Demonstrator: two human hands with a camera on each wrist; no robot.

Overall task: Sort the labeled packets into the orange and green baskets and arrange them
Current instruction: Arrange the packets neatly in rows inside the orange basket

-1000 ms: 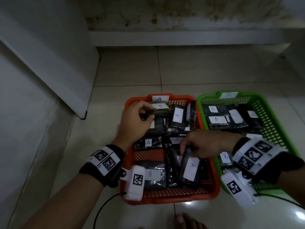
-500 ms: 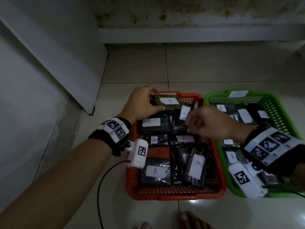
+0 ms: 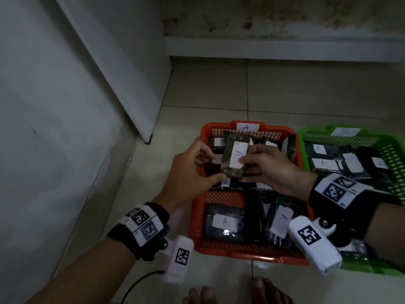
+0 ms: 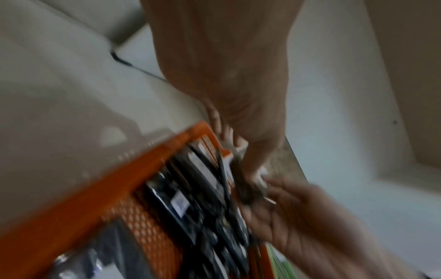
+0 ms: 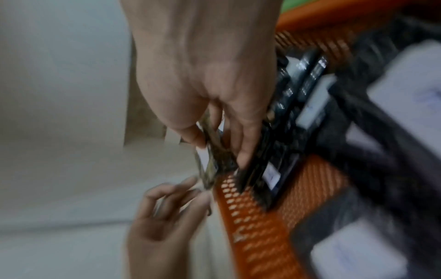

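underfoot, pale floor tiles (image 3: 306,88) meet a stained wall. orange basket (image 3: 219,128) and green basket (image 3: 306,137) sit side by side, full of packets. both hands (image 3: 188,174) (image 3: 271,170) pinch one packet (image 3: 235,159) above the orange basket's far edge.

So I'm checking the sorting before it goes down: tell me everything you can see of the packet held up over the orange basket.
The held packet is a flat, dark, mottled, glossy plastic-looking pouch with a white paper label; the handwritten letter is partly covered and unclear. It is raised, roughly upright and slightly tilted, above the far half of the orange basket. The left hand touches its left side and lower corner; the right hand pinches its right edge, thumb across the label.
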